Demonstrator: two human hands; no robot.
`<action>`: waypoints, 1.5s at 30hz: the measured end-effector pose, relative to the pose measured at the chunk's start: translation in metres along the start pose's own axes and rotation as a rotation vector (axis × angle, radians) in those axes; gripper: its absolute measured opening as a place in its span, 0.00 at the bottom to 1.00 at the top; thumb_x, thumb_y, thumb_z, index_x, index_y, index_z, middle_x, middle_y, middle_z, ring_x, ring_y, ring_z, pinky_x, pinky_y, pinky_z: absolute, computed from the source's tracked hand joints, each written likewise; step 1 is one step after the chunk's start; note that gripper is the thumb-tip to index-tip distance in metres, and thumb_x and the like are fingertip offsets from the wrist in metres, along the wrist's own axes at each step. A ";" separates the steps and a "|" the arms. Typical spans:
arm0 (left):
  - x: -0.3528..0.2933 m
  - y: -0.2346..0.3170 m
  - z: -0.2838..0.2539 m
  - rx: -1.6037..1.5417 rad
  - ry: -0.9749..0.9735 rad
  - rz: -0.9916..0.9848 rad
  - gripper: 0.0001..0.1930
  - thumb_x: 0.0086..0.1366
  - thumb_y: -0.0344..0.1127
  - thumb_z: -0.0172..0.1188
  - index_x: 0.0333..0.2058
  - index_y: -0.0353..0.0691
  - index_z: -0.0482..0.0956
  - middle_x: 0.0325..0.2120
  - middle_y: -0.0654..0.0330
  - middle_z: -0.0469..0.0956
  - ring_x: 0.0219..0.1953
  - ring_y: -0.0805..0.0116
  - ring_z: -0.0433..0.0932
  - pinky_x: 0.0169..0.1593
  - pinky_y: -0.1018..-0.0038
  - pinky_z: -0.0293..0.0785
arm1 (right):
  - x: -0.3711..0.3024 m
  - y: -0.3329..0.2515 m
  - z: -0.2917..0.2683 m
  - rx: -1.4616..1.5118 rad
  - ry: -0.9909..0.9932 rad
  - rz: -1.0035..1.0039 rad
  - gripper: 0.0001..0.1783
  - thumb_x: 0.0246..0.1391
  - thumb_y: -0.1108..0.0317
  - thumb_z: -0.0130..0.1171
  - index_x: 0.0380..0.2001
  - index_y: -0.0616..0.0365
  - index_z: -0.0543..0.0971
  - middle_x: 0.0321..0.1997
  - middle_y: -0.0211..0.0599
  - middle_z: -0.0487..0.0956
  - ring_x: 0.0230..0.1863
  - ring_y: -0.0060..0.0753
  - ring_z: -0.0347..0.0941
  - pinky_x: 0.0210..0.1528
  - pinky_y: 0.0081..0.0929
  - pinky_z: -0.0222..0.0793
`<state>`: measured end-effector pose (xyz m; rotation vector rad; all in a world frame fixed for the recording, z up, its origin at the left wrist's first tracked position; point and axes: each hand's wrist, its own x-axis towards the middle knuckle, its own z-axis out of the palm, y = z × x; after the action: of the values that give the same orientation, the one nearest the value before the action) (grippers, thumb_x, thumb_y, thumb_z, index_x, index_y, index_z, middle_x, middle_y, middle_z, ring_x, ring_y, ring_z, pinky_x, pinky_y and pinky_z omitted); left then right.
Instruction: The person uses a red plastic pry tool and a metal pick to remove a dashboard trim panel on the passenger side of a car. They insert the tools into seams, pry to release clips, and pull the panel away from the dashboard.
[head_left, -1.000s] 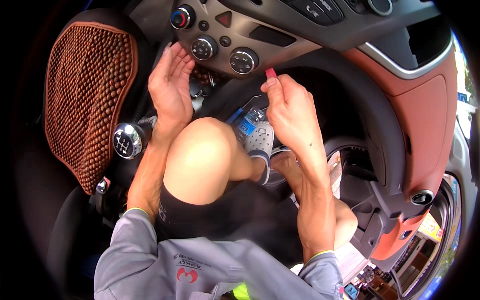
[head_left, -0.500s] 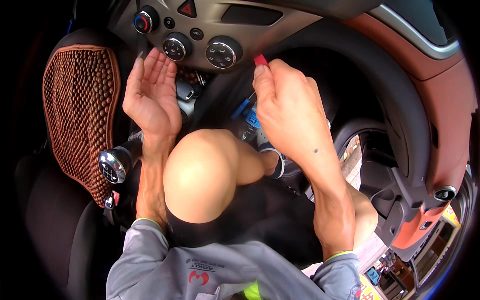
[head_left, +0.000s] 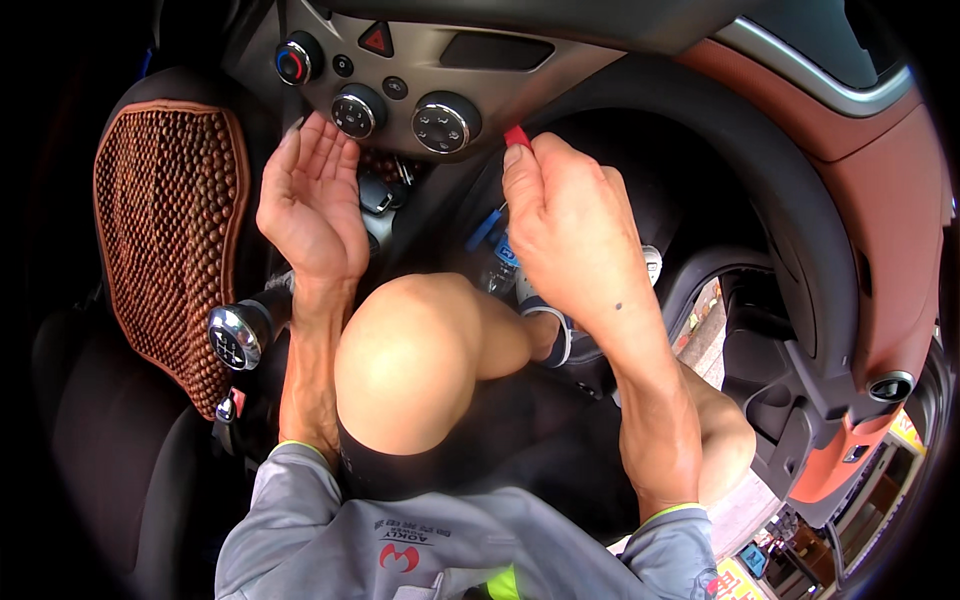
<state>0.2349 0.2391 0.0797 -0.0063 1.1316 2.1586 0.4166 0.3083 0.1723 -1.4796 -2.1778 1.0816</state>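
My left hand is palm up with its fingers stretched out, the tips reaching the lower edge of the silver-grey dashboard panel. No object lies in its palm. Just above those fingertips is a round control knob; a larger knob sits to its right. My right hand is closed around a small red tool, thumb pressed on it, at the panel's lower right edge. Only the tool's red end shows; the rest is hidden in the fist.
A gear lever stands left of my left forearm, beside a seat with a beaded cover. A black key fob lies below the panel. Near my foot are a blue-handled tool and a clear bottle. The steering wheel curves at right.
The view has shifted slightly, so the panel sits a little lower. Both hands keep nearly the same pose, and the red tool stays in my right hand by the panel edge.
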 end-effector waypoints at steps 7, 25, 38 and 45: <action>0.001 -0.001 0.001 -0.013 -0.012 -0.009 0.24 0.72 0.44 0.54 0.54 0.26 0.74 0.53 0.48 0.77 0.55 0.59 0.74 0.63 0.63 0.68 | 0.002 0.012 0.000 -0.010 0.005 -0.077 0.18 0.69 0.63 0.54 0.27 0.66 0.74 0.22 0.60 0.76 0.27 0.69 0.73 0.29 0.48 0.68; 0.018 -0.002 -0.020 0.006 -0.096 -0.033 0.23 0.71 0.46 0.55 0.53 0.29 0.76 0.48 0.52 0.79 0.51 0.62 0.76 0.59 0.66 0.71 | 0.017 -0.029 0.009 -0.170 0.099 -0.317 0.08 0.60 0.69 0.58 0.35 0.64 0.78 0.18 0.51 0.80 0.24 0.60 0.82 0.26 0.46 0.80; 0.006 -0.003 -0.004 0.112 -0.047 0.042 0.19 0.73 0.40 0.56 0.53 0.30 0.76 0.48 0.56 0.78 0.51 0.67 0.76 0.60 0.71 0.72 | -0.035 0.042 0.021 0.608 -0.198 0.032 0.16 0.71 0.65 0.53 0.53 0.64 0.78 0.26 0.32 0.79 0.24 0.21 0.74 0.28 0.22 0.69; 0.003 -0.002 -0.001 0.106 -0.077 0.052 0.20 0.73 0.39 0.56 0.54 0.28 0.75 0.51 0.52 0.78 0.55 0.63 0.76 0.63 0.68 0.71 | -0.028 0.044 0.025 0.770 -0.308 0.034 0.19 0.74 0.60 0.49 0.56 0.64 0.76 0.31 0.31 0.80 0.25 0.18 0.72 0.29 0.19 0.68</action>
<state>0.2336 0.2414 0.0764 0.1536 1.2118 2.1228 0.4426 0.2810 0.1283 -1.0353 -1.5747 1.9663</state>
